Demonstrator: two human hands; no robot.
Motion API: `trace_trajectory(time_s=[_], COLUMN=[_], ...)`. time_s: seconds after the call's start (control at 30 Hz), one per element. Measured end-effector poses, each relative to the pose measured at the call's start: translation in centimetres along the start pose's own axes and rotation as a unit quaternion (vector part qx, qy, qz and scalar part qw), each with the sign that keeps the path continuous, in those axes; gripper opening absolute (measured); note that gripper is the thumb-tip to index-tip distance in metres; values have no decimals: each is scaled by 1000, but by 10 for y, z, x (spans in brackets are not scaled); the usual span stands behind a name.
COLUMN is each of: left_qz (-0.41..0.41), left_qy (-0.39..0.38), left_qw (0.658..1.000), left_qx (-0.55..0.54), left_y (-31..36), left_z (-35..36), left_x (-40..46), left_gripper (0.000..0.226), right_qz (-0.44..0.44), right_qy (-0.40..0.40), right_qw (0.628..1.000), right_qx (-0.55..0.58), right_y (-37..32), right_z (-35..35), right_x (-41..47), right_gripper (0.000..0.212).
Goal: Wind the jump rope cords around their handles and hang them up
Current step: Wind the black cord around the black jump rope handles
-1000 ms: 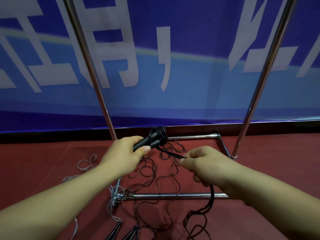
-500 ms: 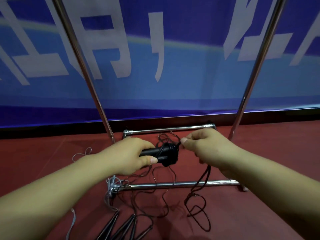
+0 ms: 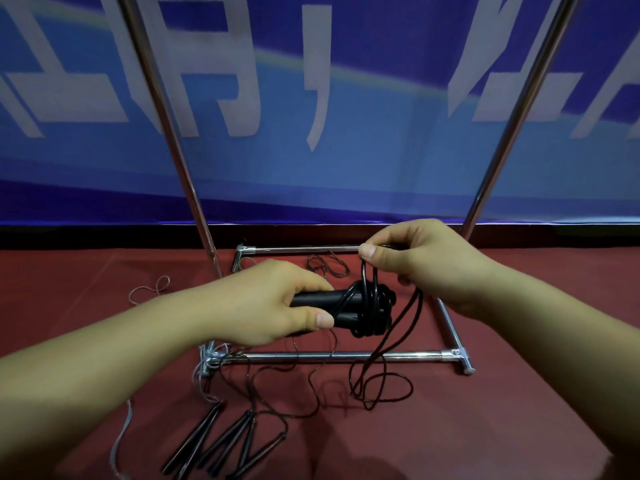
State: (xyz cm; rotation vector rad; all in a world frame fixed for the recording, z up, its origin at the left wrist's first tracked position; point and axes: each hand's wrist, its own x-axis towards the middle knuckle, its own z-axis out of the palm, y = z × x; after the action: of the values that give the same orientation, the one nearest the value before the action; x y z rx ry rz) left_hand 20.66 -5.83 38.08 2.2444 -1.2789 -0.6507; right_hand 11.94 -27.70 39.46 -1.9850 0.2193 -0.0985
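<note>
My left hand [image 3: 273, 303] grips a pair of black jump rope handles [image 3: 322, 299] held level, pointing right. Black cord [image 3: 372, 306] is coiled in several turns around the handles' right end. My right hand [image 3: 422, 265] pinches that cord just above the coil, between thumb and fingers. The rest of the cord hangs from my right hand and ends in loose loops [image 3: 381, 386] on the red floor.
A chrome rack stands ahead: two slanted uprights [image 3: 173, 133] [image 3: 512, 126] and a floor base bar [image 3: 346, 356]. Several other black handles [image 3: 221, 441] lie at the bottom left with tangled thin cords. A pale cord [image 3: 152, 289] lies left. A blue banner fills the back.
My right hand rose from beside the handles to above them, carrying the cord up and over the coil. The handles shifted slightly right and the view tilted down.
</note>
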Motion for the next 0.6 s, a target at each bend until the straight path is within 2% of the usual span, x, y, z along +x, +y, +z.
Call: trace_trajectory(time_s=[0.1,0.27,0.47,0.6], left_qz=[-11,-22,23,61], left_qy=[-1,3,-4,2], left_qw=[1000,1000,999,998], left_qx=[20,-14,23,-20], left_y=[0,2,13,14], left_z=[3,-2,-15,-25], left_x=[4,5,-12,-20], left_gripper=[15,18,21,18], right_qz=[7,37,59,50], right_qy=[-15,42,75,115], right_qw=[1000,998,995,992], right_qx=[-14,25,2,9], right_y=[-10,-33,-58,-51], right_z=[-7,-10,5,-1], right_x=[-4,-5,-20,-21], right_gripper=[9,13,12,16])
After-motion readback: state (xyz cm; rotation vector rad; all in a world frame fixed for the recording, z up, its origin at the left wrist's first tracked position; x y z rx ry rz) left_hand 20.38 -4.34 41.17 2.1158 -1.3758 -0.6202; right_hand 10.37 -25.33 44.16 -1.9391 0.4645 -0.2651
